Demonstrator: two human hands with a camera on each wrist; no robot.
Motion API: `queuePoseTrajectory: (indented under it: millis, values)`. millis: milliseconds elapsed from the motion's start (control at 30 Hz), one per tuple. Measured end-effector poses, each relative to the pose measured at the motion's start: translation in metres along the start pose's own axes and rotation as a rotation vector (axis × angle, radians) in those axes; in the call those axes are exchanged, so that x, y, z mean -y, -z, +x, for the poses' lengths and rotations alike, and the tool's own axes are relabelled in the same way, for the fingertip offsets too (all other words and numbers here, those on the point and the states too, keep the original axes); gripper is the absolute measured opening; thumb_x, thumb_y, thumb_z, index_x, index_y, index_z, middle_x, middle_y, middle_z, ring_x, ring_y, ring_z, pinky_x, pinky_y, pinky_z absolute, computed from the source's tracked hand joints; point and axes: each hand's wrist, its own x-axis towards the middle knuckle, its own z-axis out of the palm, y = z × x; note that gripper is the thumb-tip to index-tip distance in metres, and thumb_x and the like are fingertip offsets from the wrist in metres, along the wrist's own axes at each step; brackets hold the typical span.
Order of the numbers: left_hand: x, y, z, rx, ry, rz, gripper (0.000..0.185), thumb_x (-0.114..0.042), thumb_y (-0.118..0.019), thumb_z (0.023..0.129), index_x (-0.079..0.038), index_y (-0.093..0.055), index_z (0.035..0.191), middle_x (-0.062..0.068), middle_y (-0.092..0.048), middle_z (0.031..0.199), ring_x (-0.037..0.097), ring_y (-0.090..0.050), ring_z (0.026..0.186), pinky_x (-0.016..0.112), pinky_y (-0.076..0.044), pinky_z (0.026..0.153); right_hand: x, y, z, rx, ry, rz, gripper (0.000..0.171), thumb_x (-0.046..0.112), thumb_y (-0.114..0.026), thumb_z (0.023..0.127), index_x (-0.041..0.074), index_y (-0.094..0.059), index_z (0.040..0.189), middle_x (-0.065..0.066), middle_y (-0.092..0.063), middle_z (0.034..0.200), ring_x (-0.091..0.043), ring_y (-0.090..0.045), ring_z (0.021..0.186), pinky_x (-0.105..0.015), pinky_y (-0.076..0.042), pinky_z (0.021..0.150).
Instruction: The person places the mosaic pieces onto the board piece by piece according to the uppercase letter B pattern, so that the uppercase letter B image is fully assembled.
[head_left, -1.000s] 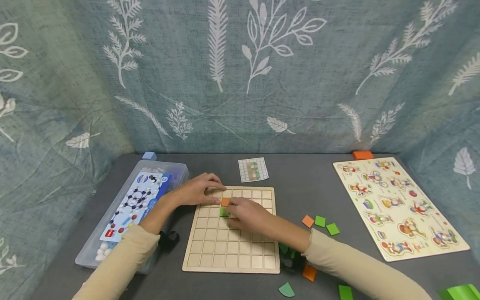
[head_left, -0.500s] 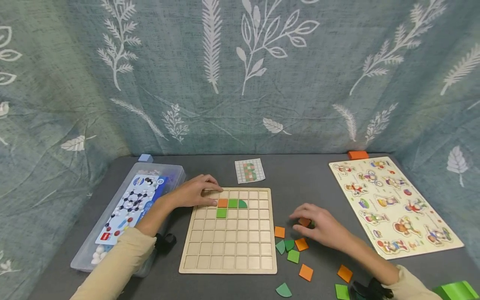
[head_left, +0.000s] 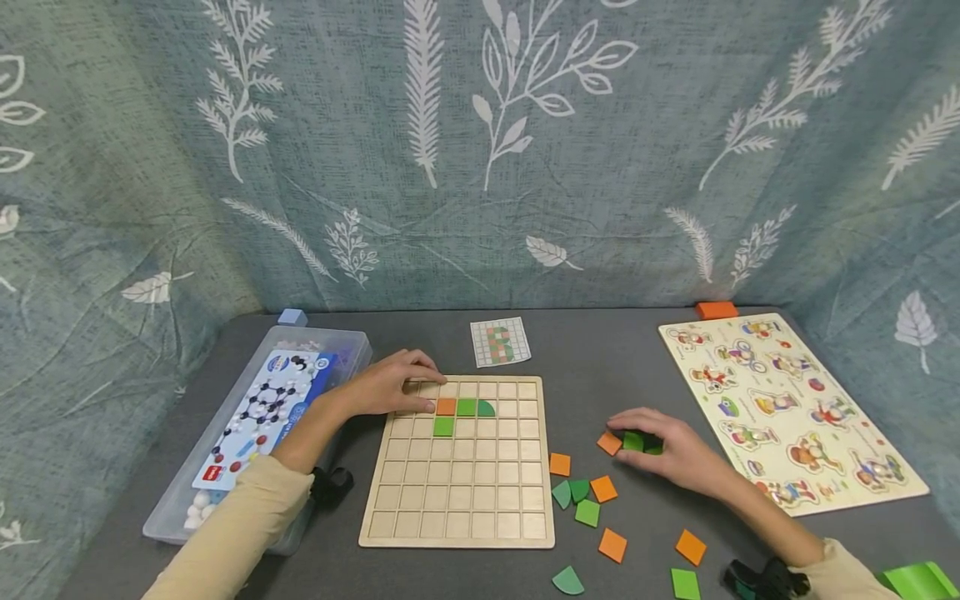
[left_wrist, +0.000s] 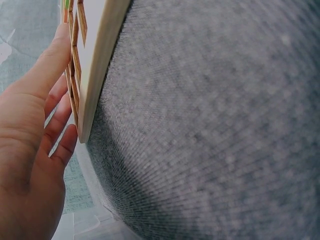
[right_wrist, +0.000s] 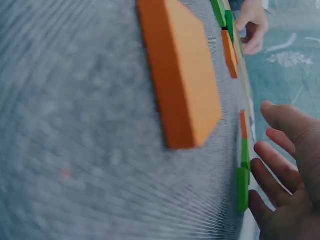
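A wooden grid board [head_left: 457,525] lies on the dark table. Seated in it are an orange square tile [head_left: 446,407], a green square tile [head_left: 467,407], a dark green quarter-circle tile [head_left: 486,408] and, lower, another green square tile [head_left: 443,427]. My left hand [head_left: 393,385] rests at the board's upper left corner, thumb over its edge, as the left wrist view also shows. My right hand [head_left: 678,450], fingers spread, is over loose tiles right of the board. An orange tile [head_left: 609,443] and a green tile [head_left: 633,441] lie between its thumb and fingers.
More loose orange tiles [head_left: 612,546] and green ones are scattered right of the board. A printed pattern card [head_left: 501,342] lies behind it. A plastic box [head_left: 352,342] with a molecule picture stands left; a wooden picture puzzle [head_left: 795,417] lies right.
My right hand has left the board, where the green square and quarter-circle now show, and moved right to the loose tiles, then slightly farther right. My left hand stays at the board's corner.
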Motion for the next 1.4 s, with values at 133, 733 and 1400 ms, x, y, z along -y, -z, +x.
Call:
queuePoseTrajectory:
  millis: [133, 733, 1400]
  values:
    - [0.0, 0.0, 0.0, 0.0, -0.001, 0.001, 0.042, -0.037, -0.071, 0.087, -0.018, -0.067, 0.124, 0.003, -0.058, 0.122, 0.017, -0.05, 0.103, 0.034, -0.039, 0.081, -0.004, -0.003, 0.0, 0.041, 0.008, 0.01, 0.027, 0.016, -0.075, 0.085, 0.02, -0.073, 0.112, 0.001, -0.068, 0.119, -0.008, -0.058, 0.109, -0.027, -0.05, 0.088]
    - [-0.001, 0.0, 0.0, 0.008, 0.011, -0.006, 0.04, -0.034, -0.072, 0.088, -0.018, -0.067, 0.124, 0.004, -0.057, 0.123, 0.016, -0.048, 0.1, 0.033, -0.039, 0.08, -0.017, -0.004, 0.006, 0.054, 0.171, -0.011, 0.029, 0.008, -0.076, 0.082, 0.022, -0.075, 0.107, 0.0, -0.069, 0.117, -0.009, -0.056, 0.11, -0.026, -0.047, 0.088]
    - [-0.001, 0.001, 0.001, 0.01, 0.02, 0.0, 0.042, -0.038, -0.071, 0.088, -0.019, -0.067, 0.125, 0.003, -0.058, 0.123, 0.017, -0.05, 0.104, 0.035, -0.04, 0.082, 0.037, -0.034, 0.061, -0.009, 0.433, -0.049, 0.021, 0.012, -0.079, 0.08, 0.015, -0.074, 0.1, 0.003, -0.065, 0.098, -0.007, -0.061, 0.084, -0.016, -0.048, 0.073]
